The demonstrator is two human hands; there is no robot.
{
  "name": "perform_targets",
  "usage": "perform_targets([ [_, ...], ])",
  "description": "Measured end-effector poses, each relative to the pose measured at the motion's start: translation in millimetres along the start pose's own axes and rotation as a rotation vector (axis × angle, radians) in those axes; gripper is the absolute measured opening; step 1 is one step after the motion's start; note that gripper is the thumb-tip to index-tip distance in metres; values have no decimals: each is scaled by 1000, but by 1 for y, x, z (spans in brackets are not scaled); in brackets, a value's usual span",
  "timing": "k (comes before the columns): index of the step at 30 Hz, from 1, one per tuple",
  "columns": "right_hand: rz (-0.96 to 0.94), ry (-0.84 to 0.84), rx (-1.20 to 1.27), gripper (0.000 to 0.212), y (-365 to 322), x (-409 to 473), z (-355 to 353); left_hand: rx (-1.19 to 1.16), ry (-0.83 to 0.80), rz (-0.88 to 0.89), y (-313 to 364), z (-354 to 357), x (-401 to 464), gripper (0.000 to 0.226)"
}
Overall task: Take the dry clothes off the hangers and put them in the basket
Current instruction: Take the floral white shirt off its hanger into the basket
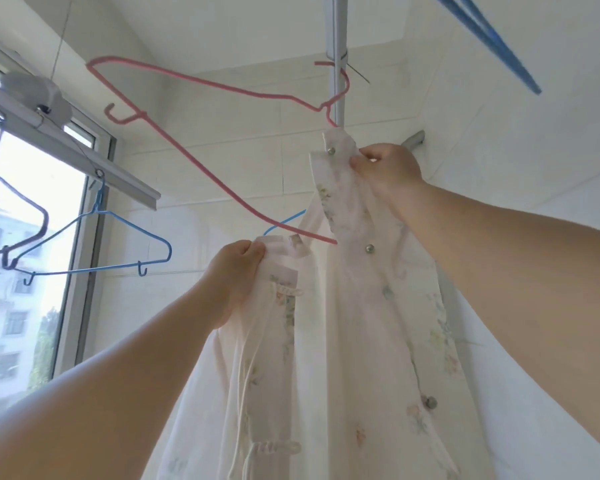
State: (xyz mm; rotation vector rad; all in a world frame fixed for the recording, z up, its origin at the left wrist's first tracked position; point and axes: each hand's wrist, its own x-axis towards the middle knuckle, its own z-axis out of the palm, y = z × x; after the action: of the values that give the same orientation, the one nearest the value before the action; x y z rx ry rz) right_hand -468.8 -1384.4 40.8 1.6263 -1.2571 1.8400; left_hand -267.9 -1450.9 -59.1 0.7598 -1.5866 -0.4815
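At left, an empty blue wire hanger point(94, 244) hangs by the window. The thin white floral buttoned garment point(343, 341), soft and light, hangs mid-scene on the pink wire hanger point(187, 150). The left hand point(234, 271) grips its collar edge; the right hand point(388, 168) pinches the upper collar, sensible holds.
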Motion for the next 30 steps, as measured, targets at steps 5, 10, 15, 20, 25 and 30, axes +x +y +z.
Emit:
perform_targets([
  [5,83,102,220,35,16,-7,-5,32,29,-26,-4,3,-7,34],
  [10,202,180,101,29,62,-36,-25,39,33,-61,-20,12,-15,30],
  [15,283,162,38,40,110,-100,-29,120,15,-95,-45,27,-33,38],
  [20,321,33,11,36,138,-184,-34,173,-46,-173,-79,46,-75,36],
  [25,369,-235,36,26,149,-277,-33,225,-145,-261,-110,68,-140,28],
  [30,652,-543,191,6,169,-363,-33,310,-238,-354,-150,78,-208,26],
])
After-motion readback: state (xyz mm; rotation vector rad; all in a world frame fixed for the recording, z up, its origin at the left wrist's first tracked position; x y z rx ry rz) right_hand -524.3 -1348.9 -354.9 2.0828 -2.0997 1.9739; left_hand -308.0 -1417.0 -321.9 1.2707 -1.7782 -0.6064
